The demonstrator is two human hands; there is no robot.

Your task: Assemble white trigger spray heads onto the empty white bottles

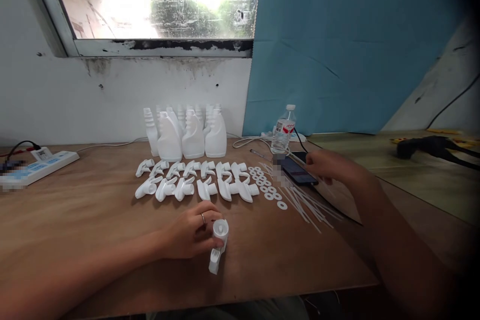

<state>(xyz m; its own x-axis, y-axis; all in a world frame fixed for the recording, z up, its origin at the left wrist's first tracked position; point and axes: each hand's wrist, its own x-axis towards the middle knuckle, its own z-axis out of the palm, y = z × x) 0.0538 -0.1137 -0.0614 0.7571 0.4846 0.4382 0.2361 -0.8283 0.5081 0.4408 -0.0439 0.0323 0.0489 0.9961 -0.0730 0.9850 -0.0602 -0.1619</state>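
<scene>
Evidently — smooth white plastic nozzle [220, 230].

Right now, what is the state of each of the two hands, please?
Left hand: closed on a white spray head.
Right hand: fingers bent, near the phone; whether it holds anything cannot be told.

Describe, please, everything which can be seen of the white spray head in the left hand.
The spray head is plain white, apparently smooth moulded plastic. Its round, open collar faces up toward the camera, with a small stub in the middle. A narrower section reaches from the collar toward the near edge of the brown table. The left hand grips it from the side, with the thumb and fingers by the collar. No tube shows in it. Whether it touches the table is unclear.
</scene>
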